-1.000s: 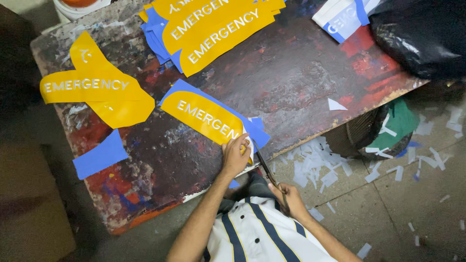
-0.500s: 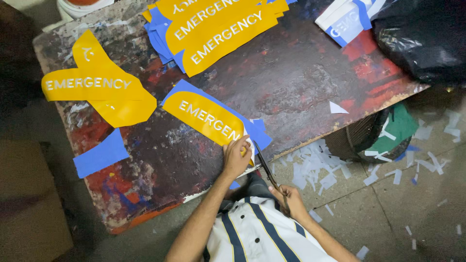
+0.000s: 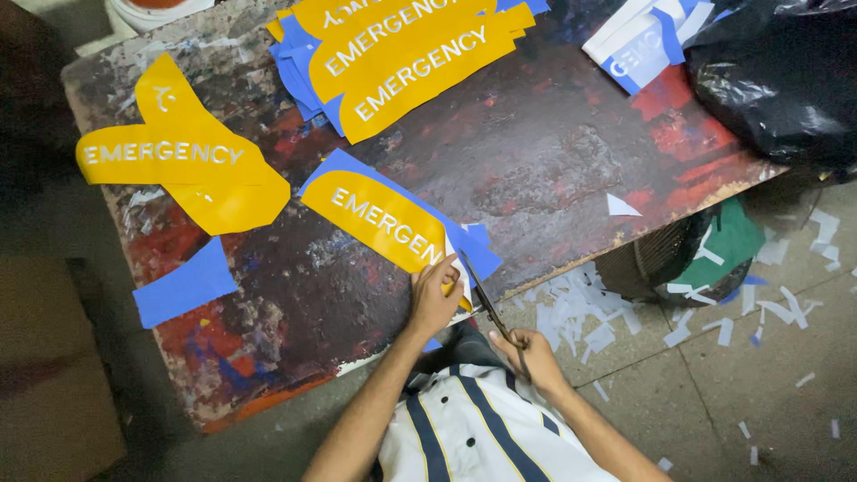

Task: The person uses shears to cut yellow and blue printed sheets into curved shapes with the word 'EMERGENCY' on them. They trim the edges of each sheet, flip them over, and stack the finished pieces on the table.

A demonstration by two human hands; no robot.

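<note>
Your left hand (image 3: 435, 299) presses down flat on the near end of a yellow lettered sticker on blue backing (image 3: 386, 221), fingers spread narrow across it, at the near edge of the paint-stained table (image 3: 544, 161). Your right hand (image 3: 527, 353) hangs just off that edge, fingers closed around the handles of a pair of scissors (image 3: 486, 303) whose blades reach up to the sticker's end beside your left fingertips. Farther left lie two crossed yellow stickers (image 3: 183, 161) and a loose blue strip (image 3: 186, 284); a stack of yellow stickers (image 3: 402, 45) sits at the far side. White paper scraps (image 3: 580, 312) litter the floor beside a bin (image 3: 678, 259)
</note>
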